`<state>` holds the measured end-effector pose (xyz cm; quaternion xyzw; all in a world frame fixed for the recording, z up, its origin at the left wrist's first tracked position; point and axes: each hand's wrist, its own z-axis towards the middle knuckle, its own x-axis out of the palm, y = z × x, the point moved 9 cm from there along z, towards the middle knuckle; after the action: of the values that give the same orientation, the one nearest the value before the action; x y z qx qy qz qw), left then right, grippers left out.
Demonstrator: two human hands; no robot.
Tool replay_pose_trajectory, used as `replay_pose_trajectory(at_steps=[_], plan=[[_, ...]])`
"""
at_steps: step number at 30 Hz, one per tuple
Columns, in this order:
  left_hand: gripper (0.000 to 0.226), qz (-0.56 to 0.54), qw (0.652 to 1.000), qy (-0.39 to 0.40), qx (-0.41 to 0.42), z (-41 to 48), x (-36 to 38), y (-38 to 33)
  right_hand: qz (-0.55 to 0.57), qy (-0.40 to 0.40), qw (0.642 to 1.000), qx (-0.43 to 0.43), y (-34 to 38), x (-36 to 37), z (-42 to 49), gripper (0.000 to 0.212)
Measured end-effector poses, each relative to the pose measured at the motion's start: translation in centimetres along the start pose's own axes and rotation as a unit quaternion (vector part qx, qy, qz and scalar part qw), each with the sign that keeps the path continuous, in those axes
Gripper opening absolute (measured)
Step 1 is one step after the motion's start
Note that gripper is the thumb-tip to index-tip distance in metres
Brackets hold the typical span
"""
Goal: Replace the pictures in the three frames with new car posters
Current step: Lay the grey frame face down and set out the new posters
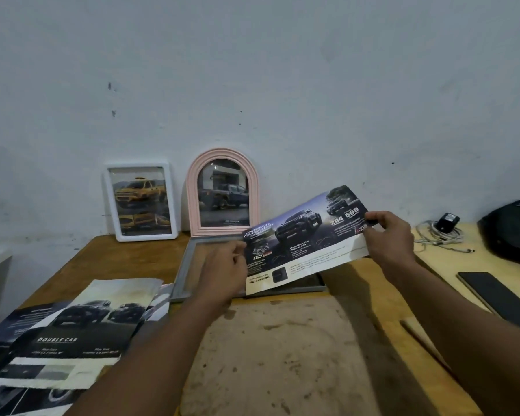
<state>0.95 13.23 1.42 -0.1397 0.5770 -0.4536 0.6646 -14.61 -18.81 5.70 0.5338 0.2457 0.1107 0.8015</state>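
I hold a wide car poster (305, 238) above the table, printed with dark pickup trucks and white text. My left hand (222, 270) pinches its left edge and my right hand (389, 240) grips its upper right corner. Beneath it a grey rectangular frame (182, 271) lies flat on the wooden table (126, 259). Against the wall stand a white frame (140, 202) showing a yellow truck and a pink arched frame (222, 196) showing a dark pickup.
Several loose car posters (66, 334) lie piled at the table's front left. To the right, on a paler tabletop, are a white cable with a black adapter (442, 229), a black bag (514, 232) and a dark flat slab (499, 298).
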Motion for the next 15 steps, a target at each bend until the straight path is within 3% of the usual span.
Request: replay_pose_trajectory(at_steps=[9,15], plan=[[0.045,0.102,0.966,0.134,0.198,-2.2,11.4,-10.9,-0.219,-0.007,0.976,0.007,-6.1,-9.2,2.6,0.026],[0.043,0.198,0.921,0.224,0.251,-4.1,17.3,-14.9,-0.327,0.014,0.944,0.029,-8.2,-11.3,3.3,0.023]])
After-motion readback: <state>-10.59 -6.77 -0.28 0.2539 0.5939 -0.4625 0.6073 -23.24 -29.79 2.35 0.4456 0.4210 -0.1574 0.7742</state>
